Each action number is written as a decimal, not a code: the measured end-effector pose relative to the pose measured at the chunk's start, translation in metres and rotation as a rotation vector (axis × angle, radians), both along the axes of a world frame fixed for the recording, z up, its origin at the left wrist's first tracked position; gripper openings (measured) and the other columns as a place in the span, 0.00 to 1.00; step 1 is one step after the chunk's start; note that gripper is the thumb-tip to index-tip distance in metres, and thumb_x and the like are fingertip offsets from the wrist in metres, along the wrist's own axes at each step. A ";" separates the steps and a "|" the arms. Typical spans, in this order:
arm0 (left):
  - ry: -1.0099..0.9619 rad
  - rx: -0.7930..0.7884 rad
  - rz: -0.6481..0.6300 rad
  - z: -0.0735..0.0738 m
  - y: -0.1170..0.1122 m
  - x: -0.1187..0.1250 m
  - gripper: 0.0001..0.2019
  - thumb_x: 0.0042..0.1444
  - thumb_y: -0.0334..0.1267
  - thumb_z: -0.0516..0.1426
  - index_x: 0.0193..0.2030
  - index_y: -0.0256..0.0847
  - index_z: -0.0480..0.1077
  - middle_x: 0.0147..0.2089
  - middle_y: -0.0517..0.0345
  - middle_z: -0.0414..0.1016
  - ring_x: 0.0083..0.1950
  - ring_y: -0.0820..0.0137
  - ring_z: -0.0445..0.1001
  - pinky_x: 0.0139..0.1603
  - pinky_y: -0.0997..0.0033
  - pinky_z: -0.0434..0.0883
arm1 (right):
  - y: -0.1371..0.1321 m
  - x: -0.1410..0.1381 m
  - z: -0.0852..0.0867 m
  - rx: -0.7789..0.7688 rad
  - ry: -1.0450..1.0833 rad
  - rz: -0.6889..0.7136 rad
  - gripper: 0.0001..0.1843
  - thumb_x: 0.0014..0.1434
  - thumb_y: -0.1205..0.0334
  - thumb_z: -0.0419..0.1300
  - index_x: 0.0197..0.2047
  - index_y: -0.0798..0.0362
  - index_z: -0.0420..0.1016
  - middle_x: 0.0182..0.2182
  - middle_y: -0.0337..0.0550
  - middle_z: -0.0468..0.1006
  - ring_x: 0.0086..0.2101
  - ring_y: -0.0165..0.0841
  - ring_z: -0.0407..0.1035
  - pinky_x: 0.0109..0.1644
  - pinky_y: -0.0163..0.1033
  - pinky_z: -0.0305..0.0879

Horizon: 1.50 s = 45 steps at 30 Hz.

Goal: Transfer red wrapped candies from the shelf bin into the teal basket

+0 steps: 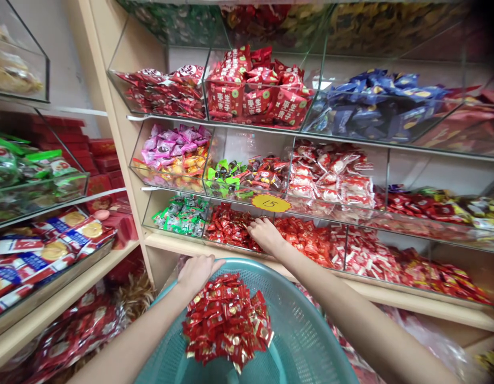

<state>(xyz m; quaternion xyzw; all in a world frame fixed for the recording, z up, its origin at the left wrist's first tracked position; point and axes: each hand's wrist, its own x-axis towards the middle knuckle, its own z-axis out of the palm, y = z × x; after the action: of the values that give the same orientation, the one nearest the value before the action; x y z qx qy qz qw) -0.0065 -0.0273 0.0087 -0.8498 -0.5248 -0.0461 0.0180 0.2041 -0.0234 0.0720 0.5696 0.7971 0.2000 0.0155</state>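
Observation:
A teal plastic basket (310, 330) with perforated walls is in front of me, holding a heap of small red-and-gold wrapped candies (228, 320). My left hand (196, 273) is closed over its far rim, on the left side. My right hand (266, 234) reaches past the basket to the lowest shelf. Its bent fingers touch dark red wrapped candies (228, 224) in a clear bin; the fingertips are partly hidden, and I cannot make out what they hold. Brighter red-orange candies (305, 237) lie just right of this hand.
Clear-fronted bins of wrapped sweets fill the shelves. A yellow price tag (270, 202) marked 15 hangs just above my right hand. The wooden shelf edge (374, 290) runs behind the basket. At left, another shelf bears blue-and-white packets (42, 250).

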 end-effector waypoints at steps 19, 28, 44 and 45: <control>-0.017 -0.006 0.008 -0.005 0.003 -0.001 0.28 0.60 0.55 0.39 0.38 0.35 0.71 0.36 0.41 0.76 0.41 0.55 0.75 0.42 0.60 0.68 | -0.078 -0.006 -0.033 -0.752 1.941 -0.080 0.16 0.50 0.62 0.62 0.43 0.54 0.67 0.27 0.37 0.75 0.26 0.23 0.70 0.30 0.28 0.66; 0.020 0.012 0.004 -0.002 0.001 0.002 0.27 0.59 0.55 0.40 0.38 0.36 0.70 0.35 0.43 0.76 0.40 0.53 0.75 0.39 0.58 0.69 | -0.117 0.008 -0.069 -0.913 1.894 -0.390 0.15 0.51 0.70 0.54 0.45 0.59 0.65 0.26 0.43 0.77 0.32 0.31 0.75 0.39 0.35 0.71; 0.020 0.005 0.013 -0.002 0.001 0.001 0.27 0.59 0.55 0.39 0.39 0.36 0.70 0.36 0.43 0.76 0.40 0.53 0.75 0.39 0.58 0.68 | -0.115 0.013 -0.137 -0.784 1.363 -0.459 0.12 0.34 0.76 0.48 0.23 0.53 0.63 0.08 0.26 0.62 0.14 0.25 0.59 0.20 0.29 0.57; 0.019 -0.002 0.016 -0.002 0.001 0.001 0.28 0.59 0.56 0.39 0.39 0.36 0.70 0.36 0.42 0.76 0.40 0.53 0.75 0.39 0.58 0.68 | -0.115 0.015 -0.137 -0.778 1.363 -0.457 0.11 0.34 0.76 0.48 0.23 0.53 0.63 0.08 0.26 0.62 0.14 0.25 0.60 0.21 0.29 0.58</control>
<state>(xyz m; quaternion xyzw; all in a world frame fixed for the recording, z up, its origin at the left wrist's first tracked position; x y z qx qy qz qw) -0.0056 -0.0262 0.0070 -0.8459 -0.5315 -0.0373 0.0227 0.2187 -0.1381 -0.0649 0.6686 0.5080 -0.4894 -0.2354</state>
